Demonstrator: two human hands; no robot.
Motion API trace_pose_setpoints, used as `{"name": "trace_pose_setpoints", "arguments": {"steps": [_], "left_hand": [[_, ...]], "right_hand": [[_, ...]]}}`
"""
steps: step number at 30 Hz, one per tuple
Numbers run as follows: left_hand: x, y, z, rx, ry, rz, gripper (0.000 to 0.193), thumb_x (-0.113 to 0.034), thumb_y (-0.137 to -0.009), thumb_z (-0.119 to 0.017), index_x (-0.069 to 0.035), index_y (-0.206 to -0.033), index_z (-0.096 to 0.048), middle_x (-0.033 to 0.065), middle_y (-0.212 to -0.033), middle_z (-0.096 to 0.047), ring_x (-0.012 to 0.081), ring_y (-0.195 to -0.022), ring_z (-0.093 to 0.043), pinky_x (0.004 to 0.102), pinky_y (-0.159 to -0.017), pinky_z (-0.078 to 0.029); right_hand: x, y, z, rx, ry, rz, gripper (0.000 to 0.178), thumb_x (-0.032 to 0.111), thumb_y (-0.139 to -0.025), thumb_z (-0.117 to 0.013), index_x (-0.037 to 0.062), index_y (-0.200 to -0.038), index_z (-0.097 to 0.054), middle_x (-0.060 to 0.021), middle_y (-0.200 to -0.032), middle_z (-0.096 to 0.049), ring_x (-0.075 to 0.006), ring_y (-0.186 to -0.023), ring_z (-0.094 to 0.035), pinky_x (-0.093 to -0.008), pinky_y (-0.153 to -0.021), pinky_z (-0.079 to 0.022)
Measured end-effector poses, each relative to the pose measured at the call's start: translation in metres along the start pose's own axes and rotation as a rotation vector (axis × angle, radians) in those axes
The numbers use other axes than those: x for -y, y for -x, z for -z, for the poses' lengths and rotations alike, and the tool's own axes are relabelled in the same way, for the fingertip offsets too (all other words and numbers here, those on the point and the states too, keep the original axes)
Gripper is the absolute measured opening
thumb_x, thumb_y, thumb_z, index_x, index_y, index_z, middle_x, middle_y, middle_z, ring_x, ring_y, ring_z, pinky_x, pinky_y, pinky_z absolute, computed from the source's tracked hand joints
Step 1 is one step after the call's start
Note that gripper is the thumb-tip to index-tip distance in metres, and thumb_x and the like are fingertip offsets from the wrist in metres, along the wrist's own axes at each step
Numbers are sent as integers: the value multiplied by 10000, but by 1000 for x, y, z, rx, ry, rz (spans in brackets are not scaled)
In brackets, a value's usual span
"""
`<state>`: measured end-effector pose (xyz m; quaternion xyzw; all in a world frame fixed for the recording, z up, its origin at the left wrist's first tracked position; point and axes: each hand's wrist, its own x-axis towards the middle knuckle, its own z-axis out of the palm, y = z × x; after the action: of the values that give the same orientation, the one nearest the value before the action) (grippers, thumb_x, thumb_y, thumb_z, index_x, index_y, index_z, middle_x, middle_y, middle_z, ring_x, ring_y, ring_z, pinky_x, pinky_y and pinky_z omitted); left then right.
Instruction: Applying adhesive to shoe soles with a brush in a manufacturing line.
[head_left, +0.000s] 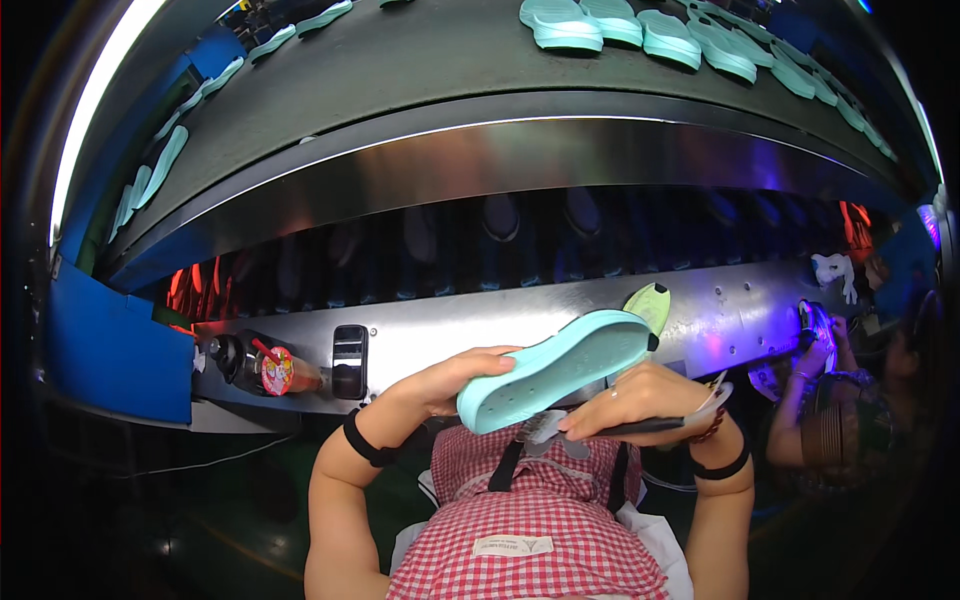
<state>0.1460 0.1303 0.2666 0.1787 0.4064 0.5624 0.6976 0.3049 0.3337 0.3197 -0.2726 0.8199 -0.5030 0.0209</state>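
Above the red-checked apron [540, 530], the left hand [440, 385] clasps the heel of a mint-green slipper [555, 368], sole tilted up, while the right hand [640, 400] pinches a thin dark tool [650, 427] at its edge. Steadying the slipper firmly would probably keep the tool's work even.
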Motion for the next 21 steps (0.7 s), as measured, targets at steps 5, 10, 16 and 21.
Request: {"name": "trace_pose_setpoints", "arguments": {"steps": [5, 10, 16, 21], "left_hand": [[-1, 13, 6, -3, -135, -66, 615, -355, -821, -499, 44, -1269, -366, 207, -1163, -501, 236, -997, -553, 302, -806, -479], [-5, 43, -24, -454, -2, -128, 530, -354, -766, -500, 56, -1099, -543, 169, -1088, -565, 228, -997, -539, 281, -859, -413], [0, 53, -15, -546, -48, -351, 565, -447, -816, -452, 30, -1109, -531, 162, -1077, -571, 241, -991, -545, 316, -878, -418], [52, -7, 41, -30, 385, -636, 692, -578, -845, -292, -75, -1321, -315, 178, -1329, -350, 343, -1182, -393, 471, -1001, -309]], "right_hand": [[-12, 5, -15, -84, -82, -9, 224, 38, -733, -630, 53, -957, -633, -105, -972, -639, -237, -892, -624, -303, -774, -498], [1, 12, -18, -332, 18, -2, 249, -9, -702, -652, 44, -945, -638, -115, -985, -633, -229, -884, -630, -281, -759, -515], [5, 19, -27, -248, -8, -75, 252, -37, -672, -648, 33, -914, -645, -98, -976, -640, -241, -904, -622, -285, -746, -510], [18, -2, -41, -446, 223, 71, 207, 18, -638, -718, 41, -835, -661, -90, -863, -665, -230, -792, -638, -286, -731, -492]]}}
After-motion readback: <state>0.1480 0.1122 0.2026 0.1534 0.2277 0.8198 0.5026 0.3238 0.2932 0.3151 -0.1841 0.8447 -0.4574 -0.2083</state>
